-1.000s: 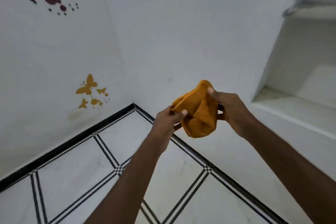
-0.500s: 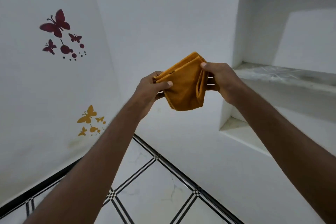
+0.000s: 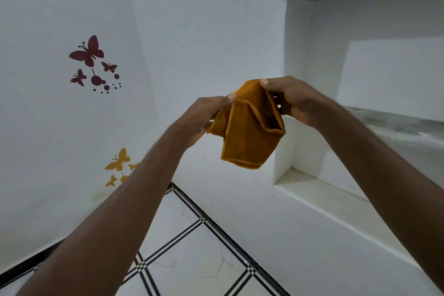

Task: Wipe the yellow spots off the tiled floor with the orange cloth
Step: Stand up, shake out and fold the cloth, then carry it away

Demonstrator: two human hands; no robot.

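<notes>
Your two forearms reached forward from the bottom corners of the view, raised above the tiled floor [image 3: 192,262]. Your left hand [image 3: 204,118] pinched the left edge of the orange cloth [image 3: 247,134] between thumb and curled fingers. Your right hand [image 3: 293,101] gripped the upper right edge of the cloth, thumb on top and fingers curled behind it. The cloth hung folded between both hands, held in the air well above the floor, its lower hem free. The floor below showed white tiles with black striped borders; no yellow spots could be made out on the visible part. On the left wall, yellow butterfly decals [image 3: 119,163] sat low and dark red butterfly decals [image 3: 89,53] higher. At far right, a white recessed shelf [image 3: 324,190] was set in the wall.
</notes>
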